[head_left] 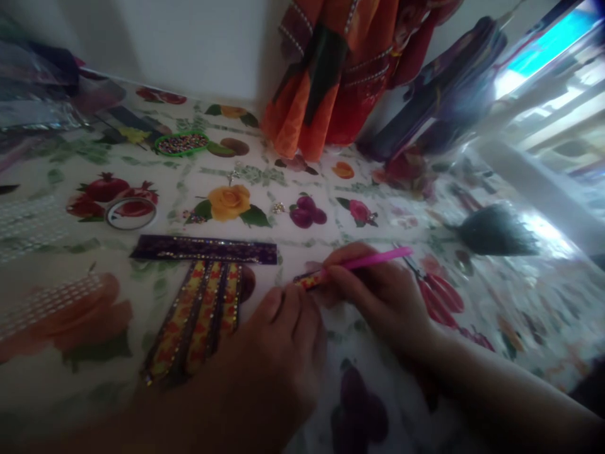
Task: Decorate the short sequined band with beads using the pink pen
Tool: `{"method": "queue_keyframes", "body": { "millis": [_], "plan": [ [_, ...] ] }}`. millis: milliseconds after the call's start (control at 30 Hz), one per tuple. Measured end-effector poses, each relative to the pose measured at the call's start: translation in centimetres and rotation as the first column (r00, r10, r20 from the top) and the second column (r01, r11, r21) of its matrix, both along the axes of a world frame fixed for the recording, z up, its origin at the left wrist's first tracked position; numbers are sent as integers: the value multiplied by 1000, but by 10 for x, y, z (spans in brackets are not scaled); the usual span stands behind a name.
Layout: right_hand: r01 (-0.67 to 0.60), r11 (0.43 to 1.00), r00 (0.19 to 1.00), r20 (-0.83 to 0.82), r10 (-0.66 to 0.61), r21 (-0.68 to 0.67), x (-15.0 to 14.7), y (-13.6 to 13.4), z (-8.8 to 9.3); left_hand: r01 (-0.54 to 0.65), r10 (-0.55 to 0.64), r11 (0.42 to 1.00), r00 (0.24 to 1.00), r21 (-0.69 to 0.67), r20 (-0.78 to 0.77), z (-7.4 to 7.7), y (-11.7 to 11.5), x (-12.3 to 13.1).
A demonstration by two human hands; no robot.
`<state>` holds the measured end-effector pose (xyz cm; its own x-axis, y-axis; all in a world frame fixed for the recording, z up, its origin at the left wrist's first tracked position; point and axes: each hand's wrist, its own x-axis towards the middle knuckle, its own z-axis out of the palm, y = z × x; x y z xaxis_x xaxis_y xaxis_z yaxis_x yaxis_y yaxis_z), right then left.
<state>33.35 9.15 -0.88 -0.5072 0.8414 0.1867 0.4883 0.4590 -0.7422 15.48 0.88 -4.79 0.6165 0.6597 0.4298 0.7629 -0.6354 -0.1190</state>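
Note:
My right hand [378,293] is closed round a pink pen-like stick [373,258], its tip end at a small patterned piece [309,279]. My left hand [288,340] has its fingers bent together at the left end of that yellow, red and dark piece, holding it. Left of my hands lies a dark purple strip [208,250] edged with shiny stones. Below it, yellow and red patterned strips [203,309] with glittering edges run toward me, partly covered by my left hand and forearm.
A green tray of beads [182,144] and a round ring [131,213] lie farther back on the flowered cloth [293,189]. Red-handled scissors [439,299] are right of my hand. Orange and red fabric [321,82] stands behind; sheets of white beads [51,306] lie left.

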Motion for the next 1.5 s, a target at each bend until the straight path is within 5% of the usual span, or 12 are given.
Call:
{"method": "queue_keyframes", "body": {
  "millis": [1167, 1500],
  "plan": [
    [-96, 984, 989, 127, 77, 149, -6, -1, -8, 34, -35, 999, 999, -32, -21, 2, -1, -1],
    [77, 997, 997, -19, -77, 27, 5, 8, 1, 18, -18, 1000, 1000, -9, -14, -1, 0, -1]
  ]
}}
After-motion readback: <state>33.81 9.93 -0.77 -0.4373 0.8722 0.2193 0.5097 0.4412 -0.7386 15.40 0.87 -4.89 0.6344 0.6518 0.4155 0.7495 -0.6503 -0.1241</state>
